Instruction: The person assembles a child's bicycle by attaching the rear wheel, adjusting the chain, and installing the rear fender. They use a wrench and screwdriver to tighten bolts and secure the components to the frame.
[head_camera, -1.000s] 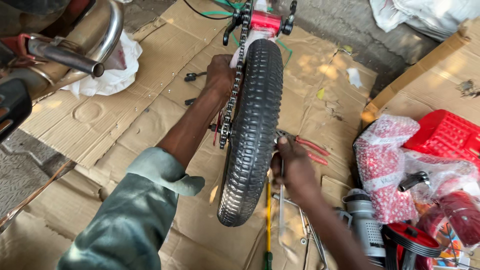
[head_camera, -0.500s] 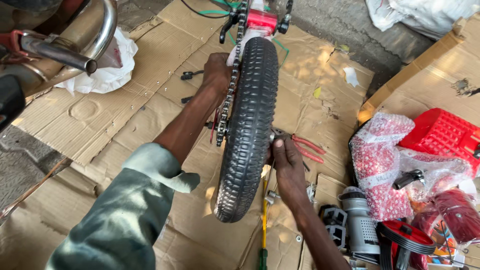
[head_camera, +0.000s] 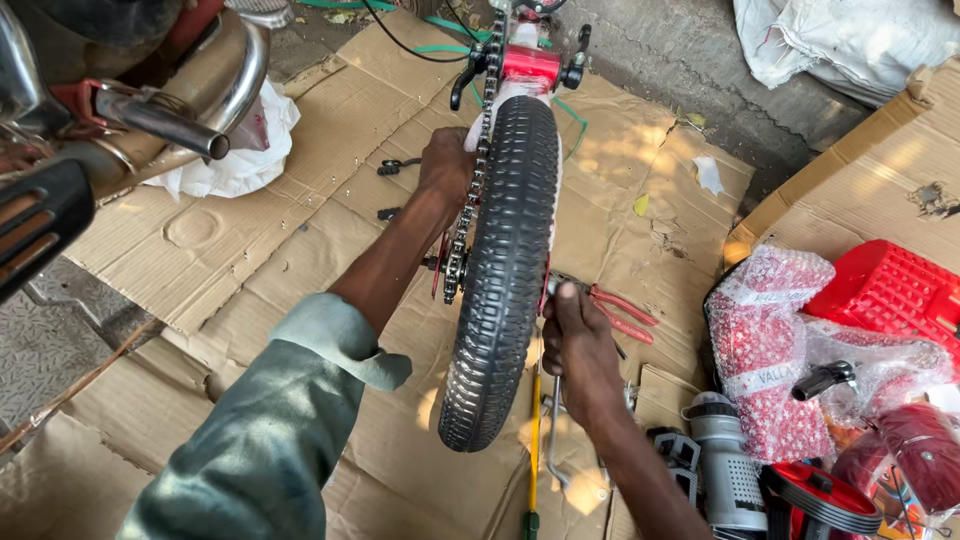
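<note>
Left hand (head_camera: 446, 168) grips the chain (head_camera: 470, 190) at 11 o'clock of the tyre (head_camera: 505, 270), right hand (head_camera: 578, 345) clenched on a tool at 3, so I'd keep that wheel steady.

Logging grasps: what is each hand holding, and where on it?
Left hand grips the chain beside the black tyre. Right hand is at the wheel's axle side; what its fingers hold cannot be told.

1. Tyre (head_camera: 505, 270): black rubber, ribbed tread, slight sheen.
2. Chain (head_camera: 470, 180): bare metal links, dull grey.
3. Cardboard (head_camera: 300, 230) on the floor: brown, matt, creased and scuffed.
4. Exhaust pipe (head_camera: 225, 90): polished metal, glossy.
5. Pliers (head_camera: 620, 312): red plastic-coated handles.
6. Crate (head_camera: 885, 290): red plastic, gridded.
7. Sleeve (head_camera: 270, 440): grey-green cloth, matt.
</note>
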